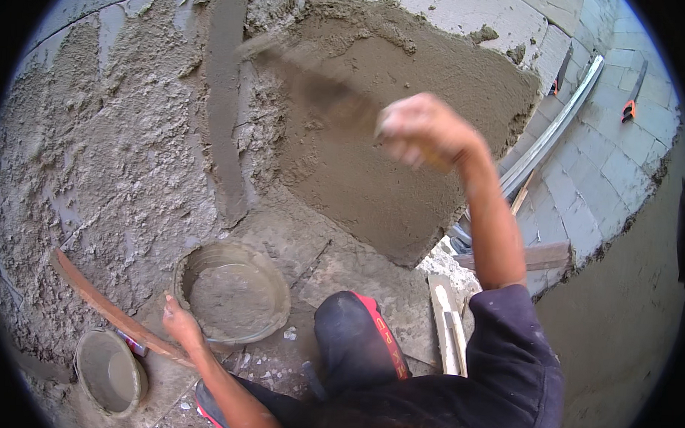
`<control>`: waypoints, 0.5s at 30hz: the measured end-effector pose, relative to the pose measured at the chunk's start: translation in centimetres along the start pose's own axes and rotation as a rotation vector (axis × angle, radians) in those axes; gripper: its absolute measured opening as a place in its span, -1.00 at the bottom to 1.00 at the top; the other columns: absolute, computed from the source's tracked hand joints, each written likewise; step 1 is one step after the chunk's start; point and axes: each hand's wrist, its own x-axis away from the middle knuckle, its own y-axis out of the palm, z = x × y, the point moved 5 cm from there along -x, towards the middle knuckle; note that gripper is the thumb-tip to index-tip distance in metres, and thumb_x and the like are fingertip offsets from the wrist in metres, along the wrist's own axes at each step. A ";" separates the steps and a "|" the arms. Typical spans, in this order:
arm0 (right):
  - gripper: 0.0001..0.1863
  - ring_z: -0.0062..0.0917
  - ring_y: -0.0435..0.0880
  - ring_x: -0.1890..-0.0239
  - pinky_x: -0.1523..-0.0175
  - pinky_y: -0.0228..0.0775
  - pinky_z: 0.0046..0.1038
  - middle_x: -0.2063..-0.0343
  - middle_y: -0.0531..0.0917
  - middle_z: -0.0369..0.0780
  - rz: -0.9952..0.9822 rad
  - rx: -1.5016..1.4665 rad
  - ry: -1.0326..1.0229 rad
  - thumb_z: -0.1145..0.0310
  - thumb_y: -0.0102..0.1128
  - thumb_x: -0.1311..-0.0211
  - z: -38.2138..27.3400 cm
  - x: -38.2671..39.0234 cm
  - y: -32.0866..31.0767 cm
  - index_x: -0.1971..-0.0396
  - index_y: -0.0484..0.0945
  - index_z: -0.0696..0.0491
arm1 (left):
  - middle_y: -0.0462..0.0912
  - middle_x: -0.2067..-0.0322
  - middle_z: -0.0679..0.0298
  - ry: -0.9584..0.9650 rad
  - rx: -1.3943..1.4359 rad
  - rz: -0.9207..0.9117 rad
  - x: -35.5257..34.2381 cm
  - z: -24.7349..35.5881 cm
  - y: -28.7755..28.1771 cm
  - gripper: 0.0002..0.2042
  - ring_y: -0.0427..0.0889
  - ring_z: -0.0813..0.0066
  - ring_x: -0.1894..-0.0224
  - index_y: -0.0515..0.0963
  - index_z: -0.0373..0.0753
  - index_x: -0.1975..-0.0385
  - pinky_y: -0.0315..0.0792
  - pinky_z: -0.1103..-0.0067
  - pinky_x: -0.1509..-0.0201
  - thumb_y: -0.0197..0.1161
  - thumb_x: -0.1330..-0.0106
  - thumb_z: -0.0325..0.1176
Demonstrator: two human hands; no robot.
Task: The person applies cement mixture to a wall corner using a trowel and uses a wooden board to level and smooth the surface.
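My right hand (423, 130) is closed around the handle of a trowel, held out before the wall. The trowel's blade (324, 93) is smeared by motion and points up and left, near a strip of wet mortar (224, 97). A broad patch of smoothed mortar (404, 186) lies behind my hand and forearm. Low at the left, my left hand (182, 323) is closed at the near left rim of a round tub (279, 295). Grey mortar (233, 292) sits inside this tub. My left fingers are partly hidden.
Rough mortar (119, 131) covers the left wall. A smaller bucket (136, 388) and a curved wooden strip (113, 308) are at lower left. Long metal profiles (549, 131), a saw with an orange handle (629, 111) and a mortar-stained board (446, 323) are at right.
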 end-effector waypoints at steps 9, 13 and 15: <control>-0.63 -0.73 0.44 0.61 0.56 0.30 -0.53 0.61 0.52 -0.34 0.428 0.371 0.132 0.09 0.17 -0.35 5.5 8.8 -2.4 0.21 0.64 0.14 | 0.68 0.34 -0.05 0.090 -0.038 0.098 -0.5 0.0 -1.1 -0.57 0.55 0.20 0.30 0.59 -0.52 0.20 0.40 0.31 0.10 -0.03 -0.51 -0.18; -0.59 -0.12 0.62 0.35 0.19 0.48 -0.19 0.40 0.66 -0.04 0.061 0.848 -0.171 0.13 0.24 -0.25 6.8 2.4 9.8 0.14 0.59 0.21 | 0.68 0.11 -0.11 0.272 -0.355 0.036 0.9 0.1 0.9 -0.63 0.67 0.06 0.02 0.63 -0.42 0.07 0.48 0.34 -0.10 -0.02 -0.48 -0.25; -0.62 0.00 0.61 0.25 0.12 0.47 -0.10 0.31 0.66 0.01 -0.070 0.871 -0.344 0.16 0.24 -0.23 13.4 1.2 14.9 0.15 0.56 0.19 | 0.67 0.11 -0.13 0.345 -0.332 -0.013 3.8 0.6 5.2 -0.64 0.66 0.07 0.01 0.64 -0.41 0.10 0.48 0.32 -0.09 -0.02 -0.47 -0.25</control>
